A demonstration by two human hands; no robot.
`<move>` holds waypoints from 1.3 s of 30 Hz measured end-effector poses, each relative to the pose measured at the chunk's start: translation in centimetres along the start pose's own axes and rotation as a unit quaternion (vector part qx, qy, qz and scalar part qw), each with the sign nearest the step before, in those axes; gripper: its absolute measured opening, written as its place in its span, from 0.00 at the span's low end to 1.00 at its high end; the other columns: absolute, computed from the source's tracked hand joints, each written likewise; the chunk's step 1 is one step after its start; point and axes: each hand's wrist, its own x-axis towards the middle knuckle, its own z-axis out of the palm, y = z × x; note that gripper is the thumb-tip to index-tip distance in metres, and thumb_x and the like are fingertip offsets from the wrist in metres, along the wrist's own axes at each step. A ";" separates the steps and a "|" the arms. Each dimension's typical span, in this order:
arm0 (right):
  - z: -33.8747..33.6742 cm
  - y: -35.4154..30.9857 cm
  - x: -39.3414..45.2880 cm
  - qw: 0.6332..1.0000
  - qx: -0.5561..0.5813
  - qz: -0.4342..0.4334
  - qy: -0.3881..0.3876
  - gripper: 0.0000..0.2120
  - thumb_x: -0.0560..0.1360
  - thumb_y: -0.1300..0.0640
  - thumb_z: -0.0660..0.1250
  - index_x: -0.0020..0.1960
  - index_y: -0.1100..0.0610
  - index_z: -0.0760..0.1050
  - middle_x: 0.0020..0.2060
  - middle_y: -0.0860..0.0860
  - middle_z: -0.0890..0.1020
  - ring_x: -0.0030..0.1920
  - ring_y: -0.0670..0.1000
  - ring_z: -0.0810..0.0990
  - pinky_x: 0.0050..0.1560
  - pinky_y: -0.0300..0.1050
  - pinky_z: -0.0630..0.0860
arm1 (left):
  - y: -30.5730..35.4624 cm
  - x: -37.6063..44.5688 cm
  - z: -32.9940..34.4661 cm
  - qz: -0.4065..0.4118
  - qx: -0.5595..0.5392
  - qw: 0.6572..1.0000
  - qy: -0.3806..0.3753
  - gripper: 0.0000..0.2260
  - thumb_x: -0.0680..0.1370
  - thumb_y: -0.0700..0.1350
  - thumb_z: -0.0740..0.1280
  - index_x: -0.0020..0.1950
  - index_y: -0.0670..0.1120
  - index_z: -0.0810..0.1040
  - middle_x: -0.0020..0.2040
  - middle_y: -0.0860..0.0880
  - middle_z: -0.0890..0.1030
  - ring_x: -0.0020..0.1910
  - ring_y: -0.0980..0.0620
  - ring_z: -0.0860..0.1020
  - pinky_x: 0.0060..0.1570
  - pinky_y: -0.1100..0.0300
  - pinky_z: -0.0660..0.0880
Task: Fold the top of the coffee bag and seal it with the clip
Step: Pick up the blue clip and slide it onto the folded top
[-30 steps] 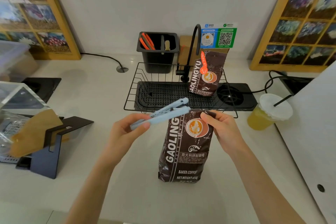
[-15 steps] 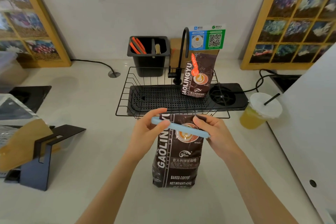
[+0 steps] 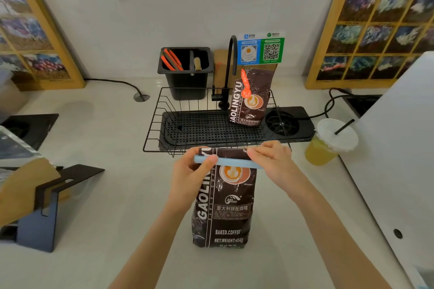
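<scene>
The left hand (image 3: pixel 190 171) pinches the left end of the pale blue clip (image 3: pixel 229 162), thumb on its near face. The right hand (image 3: pixel 270 159) grips the clip's right end, fingers curled over the folded top of the coffee bag (image 3: pixel 224 199). The clip lies almost level across the bag just under the fold. The dark brown bag stands upright on the white counter (image 3: pixel 112 195), near the wire rack (image 3: pixel 211 124). A second coffee bag (image 3: pixel 251 98) stands in the rack, farther back. An iced drink cup (image 3: pixel 328 145) sits to the right.
</scene>
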 end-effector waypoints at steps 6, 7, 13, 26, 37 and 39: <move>-0.2 0.3 0.5 0.998 0.046 -0.020 -0.049 0.12 0.76 0.49 0.60 0.55 0.49 0.78 0.71 0.42 0.65 0.72 0.46 0.58 0.71 0.51 0.56 | -0.1 -0.3 0.4 -0.004 -0.025 0.999 0.036 0.03 0.72 0.41 0.68 0.45 0.47 0.77 0.38 0.45 0.83 0.36 0.46 0.84 0.33 0.56 0.81; -0.3 0.2 0.4 0.993 0.097 -0.012 -0.073 0.10 0.77 0.50 0.60 0.52 0.47 0.79 0.69 0.41 0.67 0.70 0.45 0.62 0.67 0.46 0.60 | -0.1 -0.4 0.4 -0.005 -0.029 0.999 0.038 0.04 0.72 0.41 0.68 0.45 0.47 0.77 0.39 0.44 0.83 0.37 0.46 0.84 0.33 0.56 0.81; -0.6 1.4 0.5 0.985 0.142 -0.044 -0.085 0.14 0.77 0.52 0.59 0.61 0.44 0.73 0.61 0.44 0.74 0.62 0.45 0.72 0.56 0.36 0.70 | 0.4 -0.2 0.6 0.012 -0.011 0.999 0.031 0.06 0.72 0.39 0.68 0.44 0.50 0.77 0.40 0.45 0.82 0.36 0.51 0.83 0.31 0.61 0.80; 0.2 3.5 0.7 0.965 0.248 -0.076 -0.028 0.08 0.70 0.65 0.69 0.46 0.55 0.79 0.34 0.45 0.86 0.40 0.45 0.84 0.38 0.33 0.78 | 1.7 0.7 -2.0 0.047 0.132 0.988 -0.066 0.09 0.73 0.39 0.67 0.50 0.51 0.78 0.44 0.50 0.82 0.43 0.51 0.83 0.38 0.61 0.80; 0.1 4.0 0.6 0.956 0.276 -0.093 -0.034 0.09 0.71 0.66 0.68 0.46 0.54 0.80 0.35 0.44 0.86 0.40 0.44 0.83 0.41 0.33 0.78 | 4.3 2.2 1.5 0.133 0.537 0.818 -0.156 0.11 0.72 0.53 0.67 0.53 0.52 0.78 0.43 0.49 0.84 0.43 0.49 0.80 0.43 0.52 0.77; 0.1 4.0 0.4 0.958 0.269 -0.100 -0.032 0.09 0.71 0.66 0.67 0.46 0.53 0.80 0.35 0.44 0.86 0.41 0.43 0.83 0.41 0.32 0.78 | 4.4 2.2 1.5 0.131 0.529 0.825 -0.148 0.11 0.71 0.52 0.68 0.51 0.51 0.80 0.42 0.49 0.84 0.42 0.50 0.80 0.42 0.52 0.77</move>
